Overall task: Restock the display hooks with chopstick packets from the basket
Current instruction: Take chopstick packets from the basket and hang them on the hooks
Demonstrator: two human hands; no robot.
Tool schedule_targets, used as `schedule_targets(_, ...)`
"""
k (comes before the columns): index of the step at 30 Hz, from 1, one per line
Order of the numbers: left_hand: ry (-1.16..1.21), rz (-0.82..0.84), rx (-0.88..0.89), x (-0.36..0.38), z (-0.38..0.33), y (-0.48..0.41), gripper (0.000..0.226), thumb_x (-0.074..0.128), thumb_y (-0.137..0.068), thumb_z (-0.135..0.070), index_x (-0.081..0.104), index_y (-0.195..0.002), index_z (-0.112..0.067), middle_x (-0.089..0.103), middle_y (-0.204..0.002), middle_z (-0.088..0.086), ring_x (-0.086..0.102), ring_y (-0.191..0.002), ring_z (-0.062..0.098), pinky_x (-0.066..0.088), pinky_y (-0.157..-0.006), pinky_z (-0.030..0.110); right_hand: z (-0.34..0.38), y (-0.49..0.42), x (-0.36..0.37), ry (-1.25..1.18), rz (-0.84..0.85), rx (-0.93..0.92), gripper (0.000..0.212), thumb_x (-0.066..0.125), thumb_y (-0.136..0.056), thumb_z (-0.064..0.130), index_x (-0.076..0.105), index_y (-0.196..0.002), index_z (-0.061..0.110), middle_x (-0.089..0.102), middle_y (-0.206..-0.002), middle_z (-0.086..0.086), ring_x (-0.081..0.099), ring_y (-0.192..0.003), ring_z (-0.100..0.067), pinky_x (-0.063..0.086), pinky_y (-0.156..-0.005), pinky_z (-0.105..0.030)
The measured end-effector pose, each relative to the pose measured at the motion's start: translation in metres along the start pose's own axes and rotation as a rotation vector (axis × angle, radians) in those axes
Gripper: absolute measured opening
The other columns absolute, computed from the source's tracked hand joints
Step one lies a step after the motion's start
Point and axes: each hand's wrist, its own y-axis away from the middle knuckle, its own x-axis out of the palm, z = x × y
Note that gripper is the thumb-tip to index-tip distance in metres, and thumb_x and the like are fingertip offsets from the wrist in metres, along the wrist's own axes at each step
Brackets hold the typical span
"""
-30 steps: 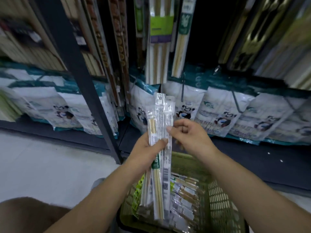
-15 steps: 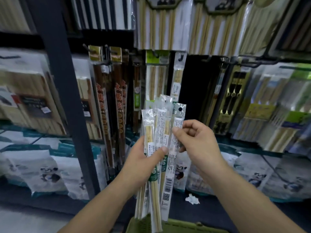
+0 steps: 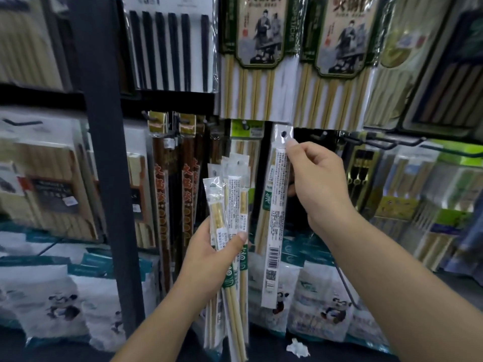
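Right hand (image 3: 321, 184) pinches one packet (image 3: 278, 205) under its hole, near a bare hook (image 3: 321, 137). Left hand (image 3: 211, 254), apart and lower, grips the spares (image 3: 231, 202). I'd line the hole on the hook tip, then push straight.

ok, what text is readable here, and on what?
"火锅筷", tops cropped: left header card and right header card of the big bamboo packs.
Orange vertical characters on the brown packs: blurred, unreadable.
Print, barcode on the single packet in the right hand: too small.
Labels on the bundle in the left hand: too small.
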Motion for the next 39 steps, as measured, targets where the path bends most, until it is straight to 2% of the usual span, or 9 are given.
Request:
schedule_targets(10,0.020,0.005,0.004,-0.003,-0.003,0.000,0.031,0.074,-0.090,-0.034,0.063,-0.114,-0.049,0.073,-0.111,-0.027,0.067,-0.103,-0.008,0.051,-0.075,0.007,0.001,-0.012,0.006,0.005,-0.047,-0.018,0.046,0.057,-0.102,0.033,0.055,-0.085,-0.010,0.044,-0.070,-0.010,0.040,-0.063,-0.023,0.041,-0.061,-0.039)
schedule_targets(13,0.028,0.008,-0.003,-0.004,-0.004,0.001,0.033,0.074,-0.089,-0.035,0.063,-0.118,-0.046,0.073,-0.113,-0.026,0.067,-0.104,-0.007,0.047,-0.084,0.017,-0.005,-0.013,0.007,0.067,-0.067,-0.023,0.046,0.057,-0.101,0.033,0.052,-0.074,-0.003,0.041,-0.062,-0.005,0.040,-0.059,-0.021,0.044,-0.060,-0.042)
schedule_targets(17,0.030,0.011,0.004,-0.005,-0.007,0.000,0.032,0.075,-0.087,-0.040,0.064,-0.114,-0.055,0.073,-0.114,-0.025,0.068,-0.105,-0.005,0.048,-0.086,0.021,-0.016,-0.016,0.007,0.175,-0.097,-0.012,0.043,0.058,-0.100,0.040,0.059,-0.067,0.013,0.044,-0.049,0.013,0.047,-0.056,-0.014,0.057,-0.069,-0.053)
schedule_targets(20,0.047,0.035,-0.012,-0.006,-0.006,0.001,0.034,0.076,-0.084,-0.042,0.065,-0.115,-0.052,0.074,-0.114,-0.020,0.070,-0.106,0.000,0.051,-0.090,0.028,-0.023,-0.017,0.006,0.188,-0.134,-0.021,0.033,0.062,-0.097,0.045,0.067,-0.077,0.020,0.060,-0.063,0.009,0.063,-0.066,-0.015,0.059,-0.067,-0.044)
schedule_targets(23,0.052,0.057,-0.009,-0.006,-0.006,0.002,0.038,0.079,-0.088,-0.038,0.065,-0.123,-0.043,0.074,-0.116,-0.017,0.069,-0.109,0.002,0.051,-0.096,0.033,-0.029,-0.010,0.005,0.196,-0.185,-0.056,0.026,0.067,-0.095,0.044,0.063,-0.082,0.021,0.057,-0.068,0.010,0.055,-0.061,0.000,0.045,-0.057,-0.016)
schedule_targets(24,0.055,0.064,-0.004,-0.005,-0.007,0.002,0.040,0.078,-0.085,-0.040,0.064,-0.123,-0.043,0.074,-0.117,-0.017,0.069,-0.110,0.003,0.051,-0.096,0.033,-0.029,-0.006,0.005,0.198,-0.188,-0.064,0.025,0.067,-0.094,0.042,0.062,-0.082,0.021,0.056,-0.068,0.011,0.052,-0.060,0.002,0.043,-0.055,-0.012)
schedule_targets(31,0.058,0.094,0.048,0.000,-0.012,0.004,0.042,0.078,-0.075,-0.050,0.066,-0.115,-0.051,0.075,-0.116,-0.014,0.070,-0.109,0.006,0.054,-0.092,0.031,-0.020,0.028,0.018,0.103,0.108,-0.008,0.018,0.069,-0.095,0.035,0.072,-0.079,0.026,0.070,-0.076,0.000,0.065,-0.066,-0.007,0.051,-0.054,-0.017)
schedule_targets(35,0.061,0.092,0.055,0.001,-0.013,0.006,0.040,0.079,-0.075,-0.049,0.067,-0.113,-0.050,0.076,-0.113,-0.012,0.072,-0.106,0.008,0.059,-0.083,0.023,-0.013,0.033,0.019,0.019,0.132,0.016,0.015,0.070,-0.094,0.033,0.074,-0.081,0.026,0.069,-0.076,-0.005,0.063,-0.061,-0.004,0.047,-0.053,-0.013)
schedule_targets(39,0.042,0.086,0.070,0.000,-0.016,0.007,0.040,0.080,-0.074,-0.048,0.068,-0.112,-0.047,0.077,-0.111,-0.013,0.072,-0.103,0.006,0.055,-0.084,0.016,-0.014,0.035,0.018,0.063,0.115,-0.011,0.013,0.070,-0.094,0.031,0.074,-0.082,0.027,0.069,-0.075,-0.003,0.063,-0.063,-0.007,0.048,-0.056,-0.014)
